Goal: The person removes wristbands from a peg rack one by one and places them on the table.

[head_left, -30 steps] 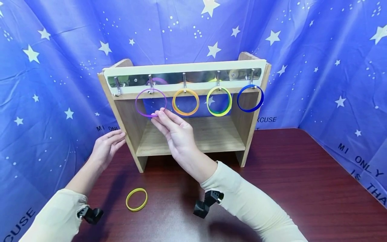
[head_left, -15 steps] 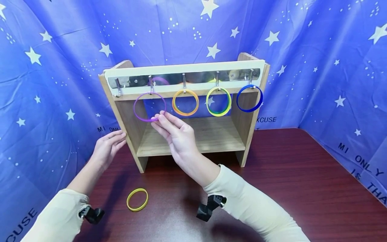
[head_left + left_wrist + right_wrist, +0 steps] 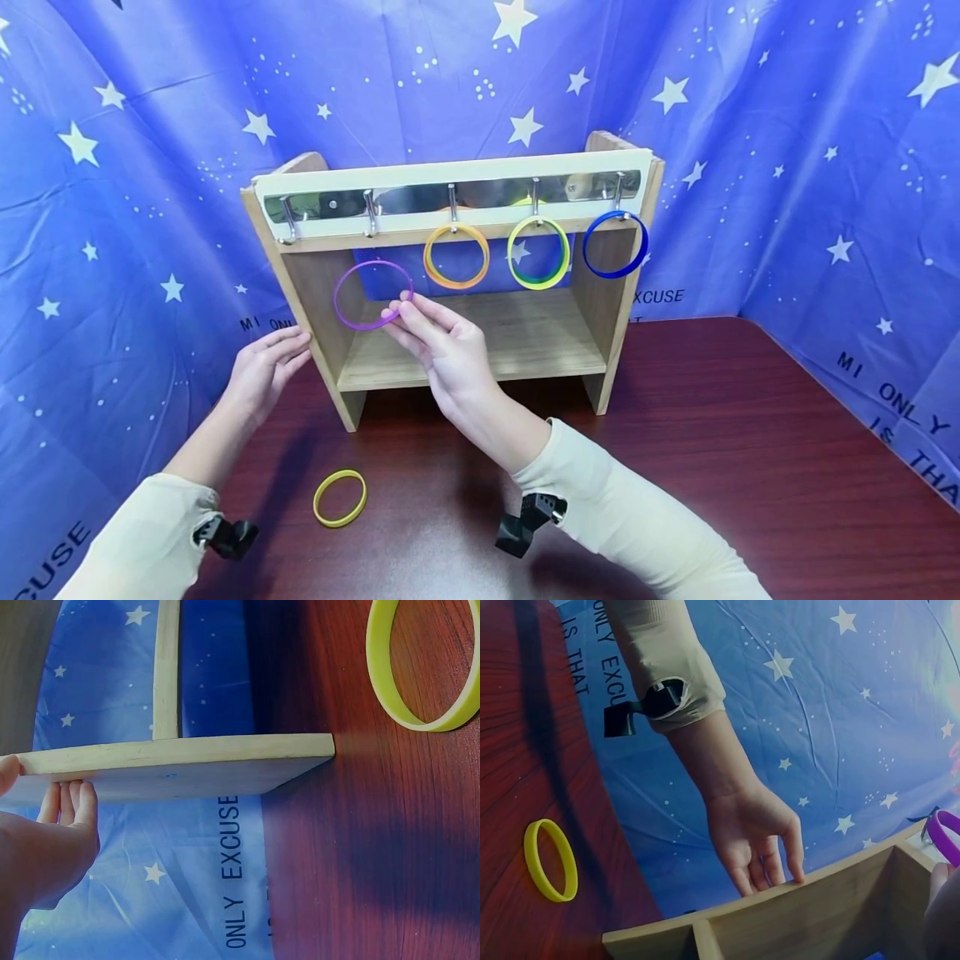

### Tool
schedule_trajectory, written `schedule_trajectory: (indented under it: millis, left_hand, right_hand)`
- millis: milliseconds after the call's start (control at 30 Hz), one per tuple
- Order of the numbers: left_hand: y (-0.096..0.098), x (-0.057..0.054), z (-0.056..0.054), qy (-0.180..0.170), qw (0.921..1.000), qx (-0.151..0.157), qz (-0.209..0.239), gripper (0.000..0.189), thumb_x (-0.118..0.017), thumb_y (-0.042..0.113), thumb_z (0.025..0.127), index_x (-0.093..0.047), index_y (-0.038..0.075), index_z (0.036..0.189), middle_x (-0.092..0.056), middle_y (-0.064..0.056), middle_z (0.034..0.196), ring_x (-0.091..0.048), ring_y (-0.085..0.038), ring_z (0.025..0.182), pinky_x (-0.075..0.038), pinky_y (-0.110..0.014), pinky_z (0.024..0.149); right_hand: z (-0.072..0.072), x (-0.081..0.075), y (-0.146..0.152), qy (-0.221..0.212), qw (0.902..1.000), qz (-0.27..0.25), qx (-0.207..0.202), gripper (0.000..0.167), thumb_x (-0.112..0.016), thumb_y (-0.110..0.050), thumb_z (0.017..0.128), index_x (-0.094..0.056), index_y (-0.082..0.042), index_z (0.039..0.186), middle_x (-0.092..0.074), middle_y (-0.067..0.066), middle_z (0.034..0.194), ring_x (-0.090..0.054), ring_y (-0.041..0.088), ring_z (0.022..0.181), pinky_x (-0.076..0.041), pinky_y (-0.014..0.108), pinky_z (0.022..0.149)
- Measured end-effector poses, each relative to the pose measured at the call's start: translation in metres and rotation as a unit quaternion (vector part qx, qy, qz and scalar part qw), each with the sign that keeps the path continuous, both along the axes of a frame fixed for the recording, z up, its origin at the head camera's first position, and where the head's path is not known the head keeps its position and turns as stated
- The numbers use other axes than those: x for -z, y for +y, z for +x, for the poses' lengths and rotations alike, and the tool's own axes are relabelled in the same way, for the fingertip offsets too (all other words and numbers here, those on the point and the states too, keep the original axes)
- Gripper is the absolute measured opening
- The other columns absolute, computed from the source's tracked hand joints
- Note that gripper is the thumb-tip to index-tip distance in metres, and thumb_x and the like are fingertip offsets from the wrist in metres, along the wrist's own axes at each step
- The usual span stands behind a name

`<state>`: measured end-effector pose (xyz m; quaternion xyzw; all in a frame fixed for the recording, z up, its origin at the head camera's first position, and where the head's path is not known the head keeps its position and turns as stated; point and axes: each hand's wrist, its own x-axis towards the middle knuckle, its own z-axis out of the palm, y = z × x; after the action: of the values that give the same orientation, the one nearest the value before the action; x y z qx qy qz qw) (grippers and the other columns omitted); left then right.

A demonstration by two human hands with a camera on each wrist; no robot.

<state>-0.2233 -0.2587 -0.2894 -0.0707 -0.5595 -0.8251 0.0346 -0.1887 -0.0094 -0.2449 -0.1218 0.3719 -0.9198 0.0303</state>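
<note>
Head view: my right hand (image 3: 453,350) pinches the purple ring (image 3: 375,326), left of its palm, low on the rim, leaving the upper arc free; my left hand (image 3: 262,371), apart, touches the wooden rack (image 3: 510,337), presumably steadying it.

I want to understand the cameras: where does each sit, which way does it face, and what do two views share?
Head: on the head, facing forward and down at the wooden stand; both sleeves, left hand, right hand show.
Left wrist: on that wrist, facing the stand's side board; left hand shows.
Right wrist: on that wrist, facing leftward across the stand; left hand, its sleeve and part of right hand show.
Both wrist views share the yellow ring.
</note>
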Motion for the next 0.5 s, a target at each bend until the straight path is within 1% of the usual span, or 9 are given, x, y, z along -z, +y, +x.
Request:
schedule_trajectory:
  millis: [233, 500]
  left_hand:
    - [0.0, 0.0, -0.001, 0.002, 1.0, 0.002, 0.003, 0.029, -0.049, -0.006, 0.094, -0.069, 0.012, 0.085, -0.07, 0.004, 0.089, -0.067, -0.004, 0.087, -0.057, -0.016, 0.08]
    - [-0.001, 0.001, -0.001, -0.003, 1.0, -0.002, 0.006, 0.028, -0.05, -0.006, 0.094, -0.069, 0.013, 0.085, -0.069, 0.004, 0.089, -0.067, -0.004, 0.087, -0.057, -0.015, 0.079]
  right_hand:
    - [-0.003, 0.008, 0.002, -0.007, 0.9999, 0.015, -0.001, 0.034, -0.055, 0.009, 0.092, -0.053, 0.017, 0.124, -0.071, -0.001, 0.079, -0.07, 0.009, 0.079, -0.054, 0.04, 0.097]
    - [-0.001, 0.02, 0.006, -0.008, 0.999, 0.043, -0.003, 0.036, -0.053, 0.009, 0.093, -0.049, 0.019, 0.127, -0.07, -0.002, 0.077, -0.07, 0.008, 0.077, -0.056, 0.038, 0.095]
